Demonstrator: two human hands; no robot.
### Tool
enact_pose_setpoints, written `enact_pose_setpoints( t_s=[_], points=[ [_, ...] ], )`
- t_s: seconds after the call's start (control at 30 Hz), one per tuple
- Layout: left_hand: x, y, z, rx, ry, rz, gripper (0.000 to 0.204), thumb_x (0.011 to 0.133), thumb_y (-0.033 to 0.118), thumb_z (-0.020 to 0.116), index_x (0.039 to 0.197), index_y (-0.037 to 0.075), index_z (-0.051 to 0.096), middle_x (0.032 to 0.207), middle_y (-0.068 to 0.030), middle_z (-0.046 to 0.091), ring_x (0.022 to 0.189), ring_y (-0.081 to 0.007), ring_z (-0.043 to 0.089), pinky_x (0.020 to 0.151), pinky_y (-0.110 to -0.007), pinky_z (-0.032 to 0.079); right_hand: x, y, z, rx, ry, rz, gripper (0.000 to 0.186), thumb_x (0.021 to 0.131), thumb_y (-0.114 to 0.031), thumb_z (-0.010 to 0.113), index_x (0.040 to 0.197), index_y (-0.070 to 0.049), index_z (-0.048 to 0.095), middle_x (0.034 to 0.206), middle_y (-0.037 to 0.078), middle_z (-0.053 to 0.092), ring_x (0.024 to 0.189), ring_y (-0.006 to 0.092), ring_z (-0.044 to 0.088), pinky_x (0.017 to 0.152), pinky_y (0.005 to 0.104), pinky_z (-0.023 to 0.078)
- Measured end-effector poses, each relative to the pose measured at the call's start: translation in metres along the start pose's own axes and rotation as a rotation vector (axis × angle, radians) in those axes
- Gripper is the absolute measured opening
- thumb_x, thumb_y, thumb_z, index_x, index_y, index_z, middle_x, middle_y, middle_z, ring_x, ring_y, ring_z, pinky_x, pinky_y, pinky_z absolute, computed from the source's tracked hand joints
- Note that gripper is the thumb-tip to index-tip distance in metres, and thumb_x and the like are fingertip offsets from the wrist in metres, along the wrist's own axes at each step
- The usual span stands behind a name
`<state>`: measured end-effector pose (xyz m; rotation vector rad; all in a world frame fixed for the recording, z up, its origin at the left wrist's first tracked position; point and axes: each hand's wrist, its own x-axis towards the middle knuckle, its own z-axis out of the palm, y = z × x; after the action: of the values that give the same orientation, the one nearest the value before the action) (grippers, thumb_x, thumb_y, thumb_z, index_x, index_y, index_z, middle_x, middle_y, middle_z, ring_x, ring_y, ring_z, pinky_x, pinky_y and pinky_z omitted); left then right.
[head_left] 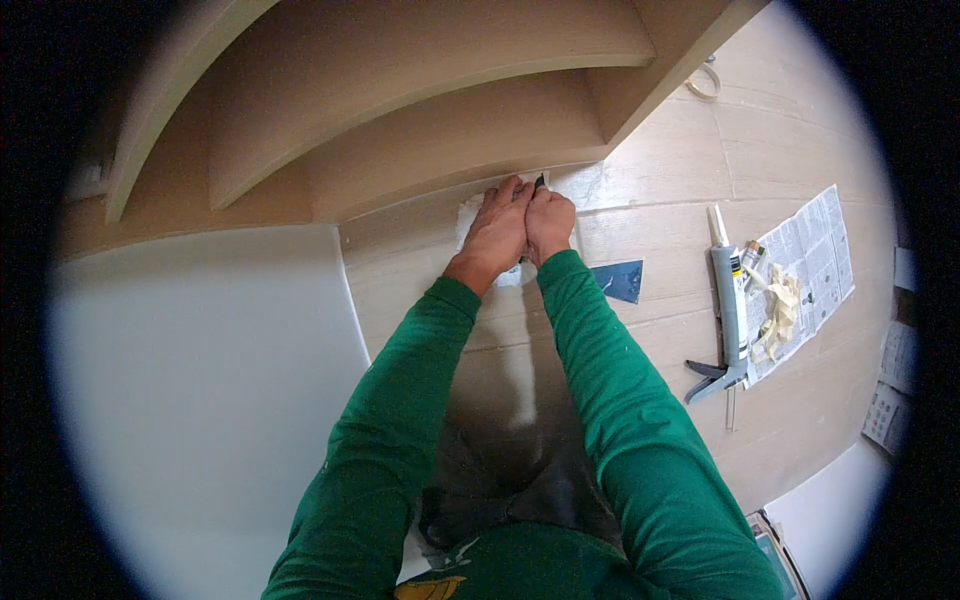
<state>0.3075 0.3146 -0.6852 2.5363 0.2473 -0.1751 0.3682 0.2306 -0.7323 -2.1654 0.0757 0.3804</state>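
Observation:
Both my hands are together, low at the foot of a light wood shelf unit (450, 165). My right hand (550, 222) is closed in a fist, with a small dark tip showing above its knuckles; the rest of what it grips is hidden. Pressed against it, my left hand (493, 237) has its fingers bent together around something I cannot make out. White sheet-like material (467, 216) shows beside and below the hands. A dark blue rectangular piece (620, 281) lies on the floor just right of my right wrist.
On the wood-look floor (660, 370) to the right lies a grey caulking gun (731, 300) with a cartridge in it. Next to it, a newspaper sheet (828, 245) bears crumpled cream tape (780, 312). A tape roll (706, 83) sits farther back. A white panel (210, 380) stands at left.

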Motion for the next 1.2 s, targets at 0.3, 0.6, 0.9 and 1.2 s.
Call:
enact_pose_setpoints(
  t_s=[0.3,0.6,0.9,1.2],
  points=[
    [-0.007,-0.017,-0.003,0.032,-0.017,-0.009,0.062,0.088,0.008,0.066,0.148,0.003,0.050,0.156,-0.0204,0.042,0.137,-0.0441,0.045,0.118,-0.046,0.040,-0.004,-0.003,0.017,0.016,-0.047,0.002,0.042,0.099,-0.021,0.046,0.085,0.006,0.075,0.093,0.031,0.072,0.090,0.0502,0.069,0.087,0.0527,0.054],
    [-0.035,-0.060,-0.003,0.120,0.034,-0.021,0.056,0.092,0.010,0.060,0.147,0.003,0.050,0.151,-0.0214,0.049,0.141,-0.0435,0.042,0.119,-0.051,0.035,-0.032,-0.014,0.053,-0.058,-0.072,-0.134,0.038,0.098,-0.024,0.050,0.084,0.002,0.074,0.091,0.029,0.072,0.087,0.0472,0.070,0.082,0.0544,0.055],
    [-0.141,-0.067,-0.014,-0.012,0.262,-0.249,0.067,0.082,-0.009,0.058,0.148,0.000,0.049,0.149,-0.0270,0.045,0.136,-0.0456,0.045,0.116,-0.052,0.039,-0.065,0.001,0.026,0.161,-0.486,-0.052,0.040,0.106,-0.030,0.053,0.092,0.003,0.071,0.076,0.025,0.068,0.072,0.0403,0.069,0.070,0.0524,0.051],
    [-0.195,-0.065,0.006,-0.033,0.439,-0.387,0.060,0.087,-0.005,0.060,0.146,-0.002,0.053,0.150,-0.0257,0.043,0.132,-0.0446,0.047,0.114,-0.051,0.042,-0.021,0.002,-0.002,0.529,-0.200,0.154,0.044,0.111,-0.027,0.048,0.076,-0.001,0.058,0.053,0.006,0.055,0.039,0.0175,0.053,0.038,0.0351,0.041]
  ],
)
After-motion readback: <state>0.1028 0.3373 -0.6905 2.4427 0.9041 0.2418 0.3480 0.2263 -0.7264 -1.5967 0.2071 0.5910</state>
